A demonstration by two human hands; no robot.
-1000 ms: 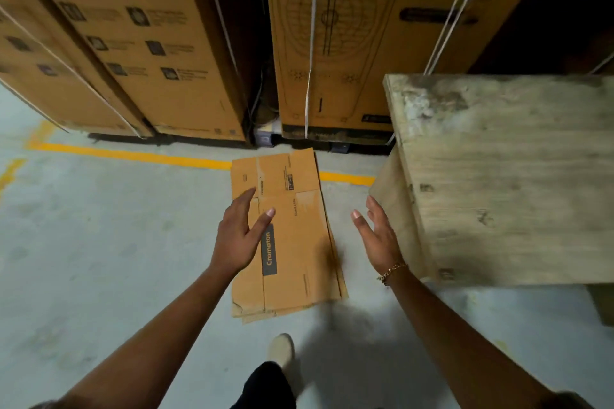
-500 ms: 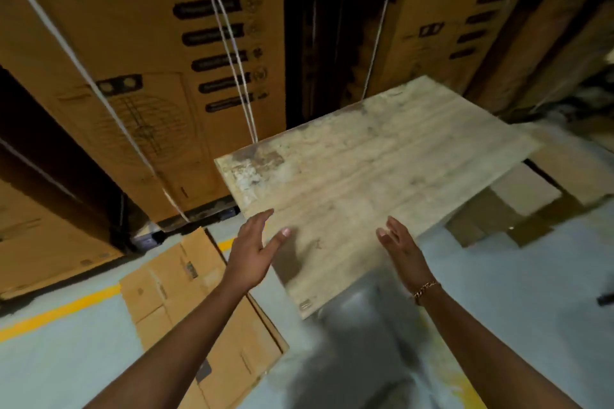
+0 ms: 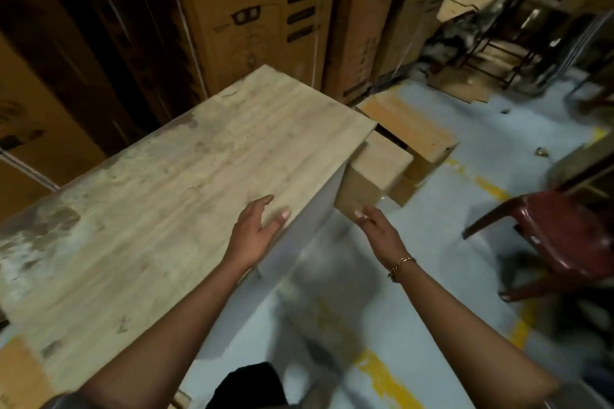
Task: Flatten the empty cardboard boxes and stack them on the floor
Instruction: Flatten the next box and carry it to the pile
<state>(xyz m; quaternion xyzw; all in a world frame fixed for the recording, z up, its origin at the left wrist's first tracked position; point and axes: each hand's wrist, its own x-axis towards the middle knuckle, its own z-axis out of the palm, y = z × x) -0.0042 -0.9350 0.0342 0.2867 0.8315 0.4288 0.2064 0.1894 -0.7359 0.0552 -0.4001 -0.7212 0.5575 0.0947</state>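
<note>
- The left hand [image 3: 257,232] is over the near edge of a worn pale wooden tabletop [image 3: 166,192], fingers loosely spread and holding nothing.
- The right hand [image 3: 378,231] is over the grey concrete floor [image 3: 438,249], fingers straight and close together, holding nothing.
- A small brown cardboard box [image 3: 375,173] stands unflattened on the floor at the table's far end.
- A wider brown cardboard box [image 3: 408,129] is just behind it.
- Tall printed cartons [image 3: 249,10] stand behind.

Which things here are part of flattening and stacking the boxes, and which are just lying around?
For the job: small cardboard boxes on the floor; left hand and right hand, both open and empty.
Just lying about: wooden table; red chair; tall strapped cartons behind.
</note>
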